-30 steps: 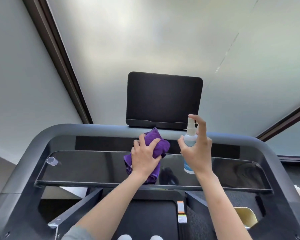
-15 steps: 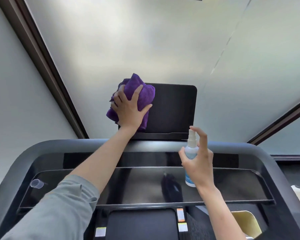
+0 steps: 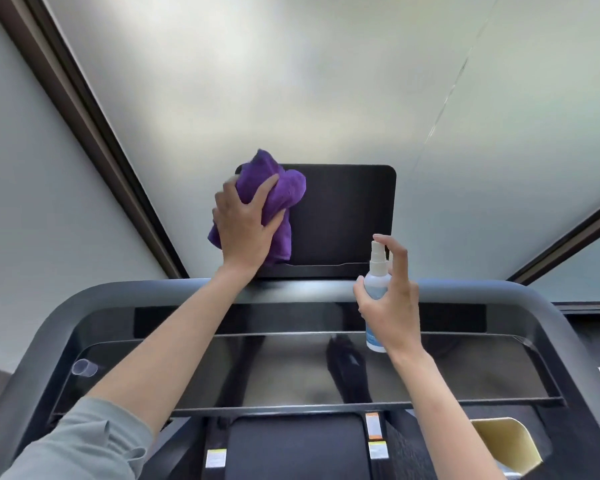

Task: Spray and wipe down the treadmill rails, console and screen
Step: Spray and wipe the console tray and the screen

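Head view looks down both forearms toward a treadmill console (image 3: 201,341); the left hand (image 3: 245,226) grips a bunched purple cloth (image 3: 281,192), fingers curled over its top and thumb hooked round its right side, and presses it flat against the upper left corner of the dark screen (image 3: 343,216); folds of cloth stick out above the fingertips past the screen's top edge, and more hangs below the palm along the left edge; to the right of the thumb the rest of the screen lies bare out to its rounded right corner; below the wrist runs the screen's bottom lip, just above the console's curved grey top rail (image 3: 465,289).

The right hand (image 3: 392,306) holds a small white spray bottle (image 3: 376,289) upright, lower fingers and thumb wrapped round its body, the forefinger raised and bent over the nozzle; whether it touches the nozzle cannot be told; the nozzle sits just in front of the screen's lower right corner; the two hands are well apart, with open screen between them.

Below the right wrist stretches a glossy black shelf (image 3: 222,368) with a raised front edge; a small clear cap-like piece (image 3: 84,368) lies at its far left end, well away from both hands; a grey sleeve (image 3: 84,445) covers the left upper arm.
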